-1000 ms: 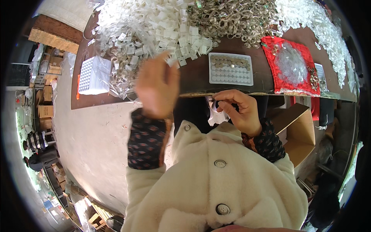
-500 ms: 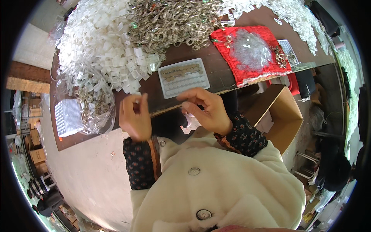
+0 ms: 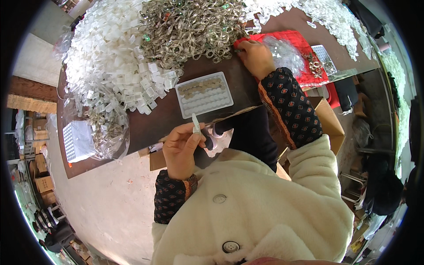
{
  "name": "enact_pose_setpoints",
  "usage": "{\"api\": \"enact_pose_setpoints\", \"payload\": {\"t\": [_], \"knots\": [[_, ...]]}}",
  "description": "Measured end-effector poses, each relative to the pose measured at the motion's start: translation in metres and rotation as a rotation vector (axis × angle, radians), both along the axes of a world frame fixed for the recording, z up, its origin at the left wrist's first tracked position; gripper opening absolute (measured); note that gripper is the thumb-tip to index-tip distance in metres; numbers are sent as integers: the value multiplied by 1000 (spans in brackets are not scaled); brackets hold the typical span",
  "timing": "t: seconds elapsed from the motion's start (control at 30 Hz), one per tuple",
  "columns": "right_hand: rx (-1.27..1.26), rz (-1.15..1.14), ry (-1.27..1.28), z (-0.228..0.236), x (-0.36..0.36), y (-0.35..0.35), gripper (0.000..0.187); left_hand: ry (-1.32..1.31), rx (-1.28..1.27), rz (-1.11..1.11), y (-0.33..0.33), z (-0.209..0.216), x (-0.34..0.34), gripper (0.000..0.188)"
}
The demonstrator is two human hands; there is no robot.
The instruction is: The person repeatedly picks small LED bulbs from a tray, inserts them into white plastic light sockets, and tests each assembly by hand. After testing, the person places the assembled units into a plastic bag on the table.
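Note:
My left hand [image 3: 182, 152] is raised just in front of the table edge. Thumb and fingers pinch a small translucent white plastic piece [image 3: 195, 123], which points upward. My right hand [image 3: 257, 57] is stretched out to the left corner of a red quilted cloth [image 3: 300, 40]. Its fingertips are drawn together there beside a small dark item, and what they hold is too small to name. Between the hands lies a white plastic tray [image 3: 207, 106] with moulded hollows. Tan round discs [image 3: 201, 87] fill its far rows, while the nearer rows show bare hollows.
White plastic pieces [image 3: 110, 48] are heaped at left, beside a pile of shiny looped pieces [image 3: 190, 31]. Clear thin plastic [image 3: 285, 57] lies on the red cloth. A plastic bag [image 3: 112, 132] and a ridged white tray stack [image 3: 79, 140] sit at left. A cardboard box [image 3: 329, 121] stands below the table.
My right hand has moved from the table's front edge up and right to the red cloth. My left hand has shifted right and down, and a white plastic piece now shows in it.

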State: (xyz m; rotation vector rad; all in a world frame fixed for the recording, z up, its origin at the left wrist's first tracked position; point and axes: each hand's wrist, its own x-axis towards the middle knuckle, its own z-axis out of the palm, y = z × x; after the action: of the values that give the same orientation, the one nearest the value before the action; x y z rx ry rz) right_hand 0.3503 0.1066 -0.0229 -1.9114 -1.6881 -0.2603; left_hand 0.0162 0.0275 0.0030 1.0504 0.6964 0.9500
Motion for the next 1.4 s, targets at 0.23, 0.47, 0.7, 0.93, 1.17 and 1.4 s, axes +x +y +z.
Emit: {"api": "enact_pose_setpoints", "payload": {"t": [0.23,0.47,0.7,0.93,1.17,1.4], "knots": [[74,-18,463,28,19,-17,15,-170,-98,6,2,-8,-8,24],[205,206,716,80,-46,-75,12,-364,-164,-3,-1,-7,0,28],[83,567,783,85,-157,-123,23,-421,-40,103,-13,-1,1,27],[100,618,821,82,-177,-123,22,-311,171,140,-18,5,-6,32],[-110,598,1125,79,-177,-127,25,-337,256,156,-17,-2,-11,31],[-126,694,1093,78,-180,-129,27,-359,343,211,-14,-8,-13,28]]}}
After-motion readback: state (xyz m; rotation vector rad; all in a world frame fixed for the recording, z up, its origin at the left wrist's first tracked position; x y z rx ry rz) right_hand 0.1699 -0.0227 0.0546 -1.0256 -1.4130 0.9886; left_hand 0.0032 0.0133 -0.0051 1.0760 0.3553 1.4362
